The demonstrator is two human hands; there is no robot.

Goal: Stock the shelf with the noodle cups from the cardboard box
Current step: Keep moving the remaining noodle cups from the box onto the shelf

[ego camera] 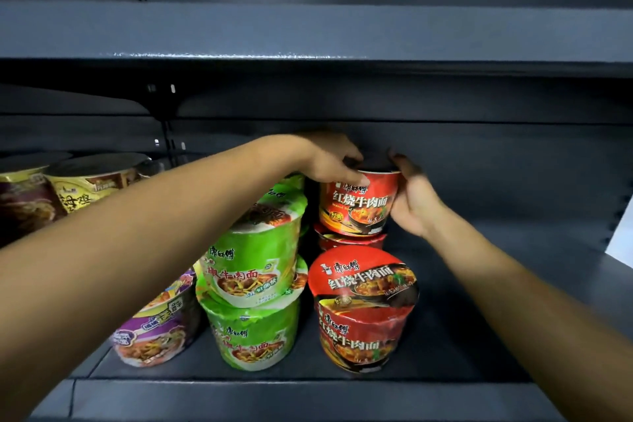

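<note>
Nearest the front edge of the dark grey shelf (479, 336) there's a row of three cups: a purple cup (157, 329) on the left, half hidden under the left forearm, a low green cup (251, 336) in the middle and a front red cup (363, 308) on the right. The green one has a second green cup (253, 250) stacked on top, tilted a bit toward the camera, so its lid faces up and forward. A sliver of more green shows behind that stack, can't tell how many.

Count so far as I can make out: two clear green, one purple, three red, and two yellowish cups (82, 181) far left at the back, with maybe another behind them, too dark to say.

Behind the front red cup sits a back red cup (349, 240), only its rim and lid showing. On top of that is the held red cup (359, 205), upright, axis vertical, wide end up, red wrap with white lettering and a bowl picture facing the camera. Its lid is in shadow.

Both hands are on it. The left hand (329, 158) comes over from the left, fingers curled over the top rim, thumb down the front. The right hand (414, 195) cups the right side, fingers wrapped round the rim and wall.
</note>
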